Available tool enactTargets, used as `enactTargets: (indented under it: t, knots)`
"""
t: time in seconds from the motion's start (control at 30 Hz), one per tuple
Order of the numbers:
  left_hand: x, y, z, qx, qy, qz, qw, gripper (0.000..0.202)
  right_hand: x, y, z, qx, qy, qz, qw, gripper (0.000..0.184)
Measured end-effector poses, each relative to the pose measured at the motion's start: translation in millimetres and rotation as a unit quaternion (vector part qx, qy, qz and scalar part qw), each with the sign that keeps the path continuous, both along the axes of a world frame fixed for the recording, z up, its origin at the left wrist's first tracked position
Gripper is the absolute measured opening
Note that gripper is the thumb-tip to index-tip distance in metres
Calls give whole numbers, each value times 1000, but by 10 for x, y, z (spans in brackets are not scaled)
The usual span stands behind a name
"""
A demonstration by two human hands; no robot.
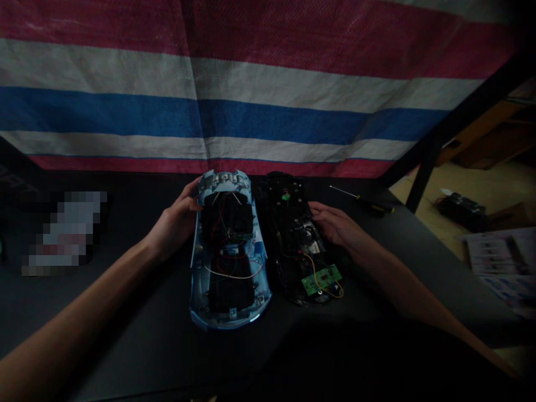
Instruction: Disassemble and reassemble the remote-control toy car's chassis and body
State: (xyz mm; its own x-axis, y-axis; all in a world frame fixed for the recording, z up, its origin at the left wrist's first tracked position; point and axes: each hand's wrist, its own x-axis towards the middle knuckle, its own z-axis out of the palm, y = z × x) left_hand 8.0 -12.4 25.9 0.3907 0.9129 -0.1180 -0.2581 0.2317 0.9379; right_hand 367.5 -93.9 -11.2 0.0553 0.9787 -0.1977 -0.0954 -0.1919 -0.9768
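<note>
A toy car lies taken apart on a dark table (125, 312). Its light blue body shell (228, 257) lies upside down, with red, white and green wires showing inside. My left hand (178, 223) grips the shell's left edge near the far end, fingers curled around it. To the right lies the black chassis (295, 240) with a green circuit board (320, 278) and a yellow wire. My right hand (335, 223) rests on the chassis's right side, fingers curved against it.
A screwdriver (364, 200) with a yellow and black handle lies at the back right of the table. A striped red, white and blue tarp (251, 84) hangs behind. A blurred object (65, 231) sits at left. Boxes and papers (498, 262) lie on the floor at right.
</note>
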Motion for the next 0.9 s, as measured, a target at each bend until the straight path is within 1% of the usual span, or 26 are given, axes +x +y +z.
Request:
enactTargets:
  t: [0.27,0.37,0.5,0.57,0.77,0.9]
  knots:
    - [-1,9,2,-3,0,2,1000,83,7,20,-8,-4,-3,-15,1000,32]
    - [-11,13,-6,0,-11,-1,1000,79,5,23,-5,-13,10,-24,1000,34]
    - [-25,19,-22,1,-28,-10,1000,71,11,17,-2,-16,17,-19,1000,34]
    - [-21,18,-21,-2,-23,-10,1000,73,14,14,-2,-14,15,-19,1000,33]
    - [11,-3,16,-10,6,6,1000,87,8,14,-6,-16,19,-24,999,36]
    - [17,-10,24,-5,9,5,1000,85,-2,16,1,-10,15,-18,1000,33]
